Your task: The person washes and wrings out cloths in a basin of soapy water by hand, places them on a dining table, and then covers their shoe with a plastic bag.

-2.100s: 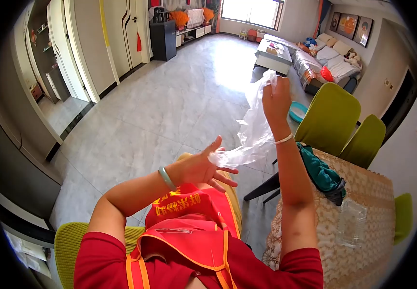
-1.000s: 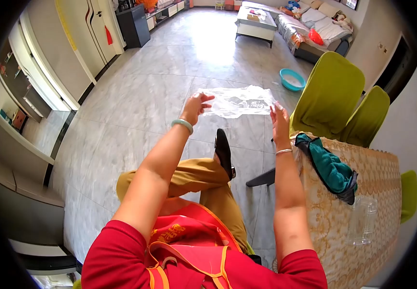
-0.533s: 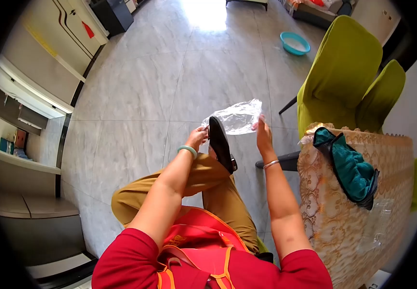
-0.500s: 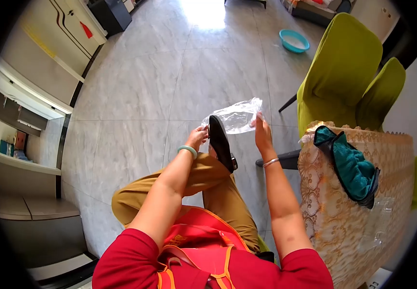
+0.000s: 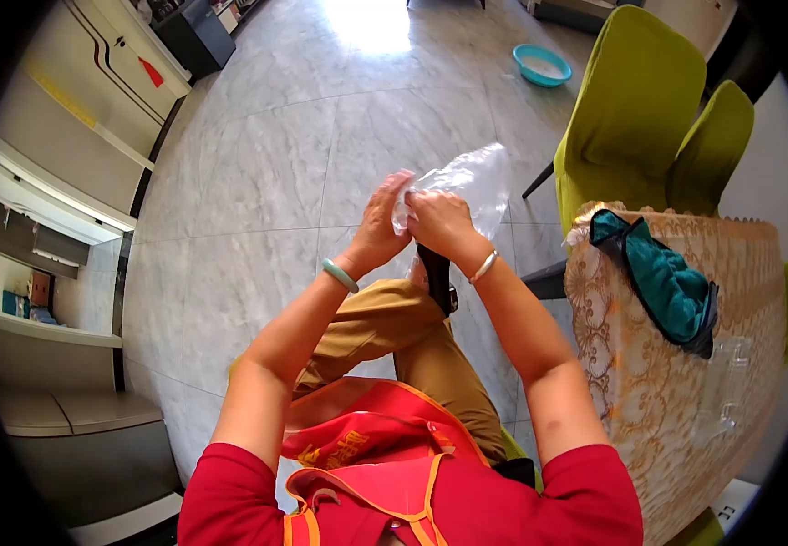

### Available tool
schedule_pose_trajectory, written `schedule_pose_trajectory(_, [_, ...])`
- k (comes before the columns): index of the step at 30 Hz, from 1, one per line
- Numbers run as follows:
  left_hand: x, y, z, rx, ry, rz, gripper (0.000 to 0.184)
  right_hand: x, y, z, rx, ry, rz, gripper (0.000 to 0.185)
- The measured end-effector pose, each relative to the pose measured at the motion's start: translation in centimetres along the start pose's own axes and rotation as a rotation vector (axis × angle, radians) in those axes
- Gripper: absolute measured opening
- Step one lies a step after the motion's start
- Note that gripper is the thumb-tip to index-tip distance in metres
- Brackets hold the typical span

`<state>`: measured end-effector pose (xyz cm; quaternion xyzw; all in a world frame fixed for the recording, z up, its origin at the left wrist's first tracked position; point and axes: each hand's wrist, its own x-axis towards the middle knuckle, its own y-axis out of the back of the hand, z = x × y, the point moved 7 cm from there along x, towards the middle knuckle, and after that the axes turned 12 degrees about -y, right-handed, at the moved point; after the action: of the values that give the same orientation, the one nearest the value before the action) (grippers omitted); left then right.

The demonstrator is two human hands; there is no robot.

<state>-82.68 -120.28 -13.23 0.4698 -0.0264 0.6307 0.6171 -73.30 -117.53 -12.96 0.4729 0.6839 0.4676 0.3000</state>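
A clear plastic bag [image 5: 477, 175] is bunched between my two hands, its loose end fanning out to the upper right. My right hand [image 5: 447, 221] is closed in a fist around the gathered plastic. Close against it, my left hand [image 5: 381, 226] grips the bag's near edge, though some fingertips are hidden behind the film. Just below both hands is a black shoe [image 5: 435, 273] on the foot of my crossed leg; the hands and bag cover its toe.
To the right, a table with a patterned lace cloth [image 5: 630, 400] holds a teal and dark cloth item [image 5: 662, 278] and a clear plastic piece [image 5: 723, 387]. Green chairs [image 5: 630, 118] stand behind it. A blue basin [image 5: 542, 65] sits on the tiled floor. At left is a low bench [image 5: 84, 414].
My hands have come together above the shoe's toe. The bag, stretched between them before, is now gathered, with its loose end pointing up and right. My right hand has closed on it.
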Motion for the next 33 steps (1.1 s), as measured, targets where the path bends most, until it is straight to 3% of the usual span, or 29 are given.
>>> schedule_pose_trajectory(3, [-0.5,-1.0,0.4,-0.147,0.023,-0.107,0.049,-0.5,0.8,-0.3,0.196,0.100,-0.031,0.024])
schedule_pose_trajectory(4, [-1.7,-1.2,-1.9,-0.183,0.169,-0.069,0.042,-1.0,1.9,-0.2,0.348,0.115,-0.139,0.034])
schedule_pose_trajectory(5, [-2.9,-1.5,-4.2,-0.219,0.316,-0.029,0.037,-1.4,3.2,0.5,0.580,0.163,-0.074,0.037])
schedule_pose_trajectory(7, [-4.3,-1.6,-5.4,-0.228,0.328,-0.039,0.029,-2.5,6.0,4.1,0.925,0.080,0.249,0.027])
schedule_pose_trajectory(9, [-5.9,-2.1,-6.7,-0.411,0.534,-0.030,0.024,-5.0,6.0,9.6,1.323,-0.274,0.405,0.020])
schedule_pose_trajectory(11, [-5.6,-1.9,-5.6,-0.581,0.574,0.023,0.022,-6.1,1.1,16.3,1.244,-0.484,0.539,0.017])
schedule_pose_trajectory(13, [-5.8,-2.1,-5.7,-0.740,0.666,0.063,0.021,-5.7,-7.2,20.6,1.184,-0.577,0.295,0.021])
schedule_pose_trajectory(15, [-5.9,-2.5,-5.9,-0.762,0.645,0.050,0.022,-5.6,-14.3,22.3,1.366,-0.534,0.124,0.026])
schedule_pose_trajectory(18, [-5.6,-3.0,-5.5,-0.811,0.675,0.025,0.021,-5.5,-16.7,19.8,1.389,-0.630,0.012,0.028])
schedule_pose_trajectory(21, [-5.0,-2.5,-4.4,-0.817,0.638,-0.018,0.019,-3.5,-17.3,18.7,1.299,-0.542,-0.069,0.031])
schedule_pose_trajectory(25, [-5.8,-2.1,-4.9,-0.758,0.627,-0.054,0.017,-2.7,-19.1,18.9,1.410,-0.518,-0.180,0.036])
schedule_pose_trajectory(27, [-6.6,-2.4,-5.4,-0.729,0.671,-0.109,0.029,-3.3,-18.5,18.1,1.486,-0.518,-0.140,0.031])
schedule_pose_trajectory(31, [-7.2,-3.1,-4.6,-0.798,0.677,-0.118,0.027,-4.0,-17.4,16.3,1.531,-0.584,-0.034,0.019])
schedule_pose_trajectory(33, [-7.0,-3.2,-4.2,-0.830,0.667,-0.099,0.026,-2.2,-20.1,17.3,1.486,-0.506,-0.082,0.018])
